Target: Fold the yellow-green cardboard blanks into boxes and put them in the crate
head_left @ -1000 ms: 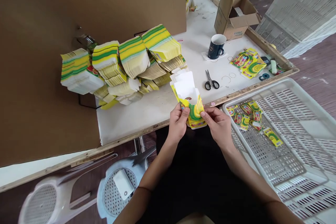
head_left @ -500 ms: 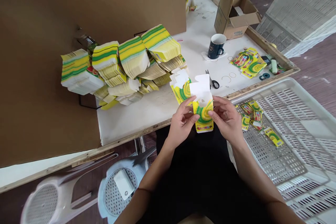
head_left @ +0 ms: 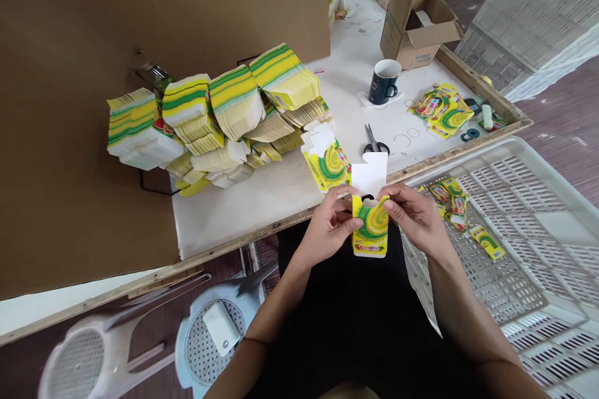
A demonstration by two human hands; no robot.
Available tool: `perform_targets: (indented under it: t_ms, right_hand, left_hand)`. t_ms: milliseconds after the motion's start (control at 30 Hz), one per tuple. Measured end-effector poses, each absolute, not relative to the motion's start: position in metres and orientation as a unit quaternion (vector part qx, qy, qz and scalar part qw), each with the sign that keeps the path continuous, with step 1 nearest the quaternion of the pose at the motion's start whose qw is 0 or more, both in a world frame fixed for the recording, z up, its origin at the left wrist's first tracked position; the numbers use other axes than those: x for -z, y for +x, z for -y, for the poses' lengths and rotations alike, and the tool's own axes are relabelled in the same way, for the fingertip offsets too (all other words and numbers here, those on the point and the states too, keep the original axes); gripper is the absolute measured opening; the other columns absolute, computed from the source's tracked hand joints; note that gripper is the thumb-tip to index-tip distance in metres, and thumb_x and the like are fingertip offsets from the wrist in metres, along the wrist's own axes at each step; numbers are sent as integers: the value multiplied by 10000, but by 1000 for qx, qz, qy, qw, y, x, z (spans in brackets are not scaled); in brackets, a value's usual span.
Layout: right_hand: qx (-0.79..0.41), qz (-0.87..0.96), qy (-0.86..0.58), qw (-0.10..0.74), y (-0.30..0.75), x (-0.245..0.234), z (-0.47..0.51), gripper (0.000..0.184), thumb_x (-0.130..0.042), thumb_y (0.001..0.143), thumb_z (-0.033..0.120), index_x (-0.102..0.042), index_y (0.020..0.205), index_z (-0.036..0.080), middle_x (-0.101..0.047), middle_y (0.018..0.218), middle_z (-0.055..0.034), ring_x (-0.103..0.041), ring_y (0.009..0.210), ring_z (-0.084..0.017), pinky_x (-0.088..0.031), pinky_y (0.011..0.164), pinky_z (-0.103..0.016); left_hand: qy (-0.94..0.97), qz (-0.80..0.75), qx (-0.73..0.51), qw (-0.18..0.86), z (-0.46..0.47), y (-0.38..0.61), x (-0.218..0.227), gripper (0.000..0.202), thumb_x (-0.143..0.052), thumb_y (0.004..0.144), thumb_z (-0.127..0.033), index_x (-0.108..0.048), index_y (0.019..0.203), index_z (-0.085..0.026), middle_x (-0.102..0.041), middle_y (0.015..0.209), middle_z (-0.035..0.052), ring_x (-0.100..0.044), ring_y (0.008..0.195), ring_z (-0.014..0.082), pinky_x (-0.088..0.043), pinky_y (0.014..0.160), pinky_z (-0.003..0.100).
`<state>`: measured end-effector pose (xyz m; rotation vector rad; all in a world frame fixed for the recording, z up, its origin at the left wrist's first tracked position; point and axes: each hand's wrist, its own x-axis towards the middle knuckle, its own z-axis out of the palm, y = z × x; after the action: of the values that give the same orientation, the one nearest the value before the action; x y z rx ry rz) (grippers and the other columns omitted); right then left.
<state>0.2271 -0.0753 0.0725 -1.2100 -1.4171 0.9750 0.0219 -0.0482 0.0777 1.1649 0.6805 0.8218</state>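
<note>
Between my two hands, just off the table's front edge, is a small yellow and green carton (head_left: 370, 234) with a white top flap standing up. My left hand (head_left: 330, 227) pinches its left side, thumb on the front panel. On the opposite side my right hand (head_left: 414, 218) grips the upper right corner between thumb and fingers. The mouth of the carton shows as a gap below the raised flap. Flat cartons (head_left: 327, 159) with white flaps lie on the table just beyond my left hand. Scissors (head_left: 375, 142) rest behind the raised flap.
Bundled stacks of flat cartons (head_left: 236, 103) stand at the table's left, against a large cardboard sheet (head_left: 163, 6). Farther back are a dark mug (head_left: 384, 82), an open cardboard box (head_left: 416, 19) and loose packets (head_left: 442, 110). A white crate (head_left: 519, 165) at right holds several small cartons.
The carton has moved slightly toward me and right in both hands. Its side flaps, raised before, are now down, its mouth is opened out, and only the big top flap stands up.
</note>
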Motion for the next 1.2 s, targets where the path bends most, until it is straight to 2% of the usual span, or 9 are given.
perform_targets:
  t_ms: [67,133,267,333,433,600,733,1033,1200]
  right_hand:
    - [-374,597,-499,505,224,-73,75,261,-640,960,456,-724,889,220,-690,840,-44,-633,737,-172,-513,660,-288]
    - [-364,582,-498,530,221,-72,74,220,-668,944,450,-720,976,238,-713,915,-53,-668,814,-187,-538,719,-303]
    - [-351,510,-517,591,223,-72,75,367,-629,960,502,-642,1239,263,-726,1017,-70,-689,836,-192,-556,700,-314]
    - [-376,529,-522,554,227,-75,77,387,-565,988,520,-680,1223,234,-731,966,-74,-674,789,-189,-547,682,-317]
    - [-427,579,-536,442,230,-80,80,398,-673,924,457,-671,1244,220,-742,888,-45,-616,658,-158,-487,585,-276]
    - [-335,609,-622,361,228,-80,79,368,-678,887,347,-624,1233,235,-705,724,25,-468,488,-109,-375,523,-253]
    - [-335,607,-634,342,228,-80,77,467,-709,863,374,-616,1298,233,-642,618,54,-475,505,-125,-373,540,-251]
    - [-367,578,-636,356,222,-73,72,485,-722,836,355,-623,1291,216,-698,619,41,-575,508,-141,-372,536,-247]
    - [-357,584,-635,360,228,-76,76,538,-731,843,390,-618,1338,210,-629,558,61,-533,481,-134,-349,511,-253]
  left_hand:
    - [530,-298,-352,712,48,22,-78,694,-778,851,-422,-424,1436,-306,-749,1181,102,-776,920,241,-632,807,363]
    - [545,-292,-346,706,47,22,-76,734,-764,862,-428,-403,1491,-311,-726,1248,121,-769,989,266,-635,843,392]
    - [581,-292,-383,656,45,24,-68,478,-728,900,-363,-591,1346,-259,-659,1374,124,-712,1156,276,-621,879,347]
    - [602,-306,-393,624,45,26,-64,406,-712,914,-339,-632,1303,-256,-622,1427,110,-694,1186,263,-612,852,299]
    - [615,-324,-378,611,47,28,-63,427,-683,937,-334,-609,1350,-257,-604,1448,104,-697,1163,246,-598,838,277]
    - [614,-296,-361,636,50,31,-67,465,-611,985,-319,-533,1438,-249,-648,1397,115,-664,1217,241,-555,964,310]
    - [589,-295,-368,657,50,30,-66,521,-671,948,-345,-524,1440,-257,-646,1402,121,-694,1156,244,-571,911,305]
    - [587,-326,-369,643,53,32,-64,551,-742,892,-360,-572,1407,-266,-680,1349,108,-742,994,209,-588,835,276]
    - [587,-327,-382,635,54,33,-66,505,-746,889,-337,-599,1369,-280,-669,1372,87,-745,915,176,-586,781,256]
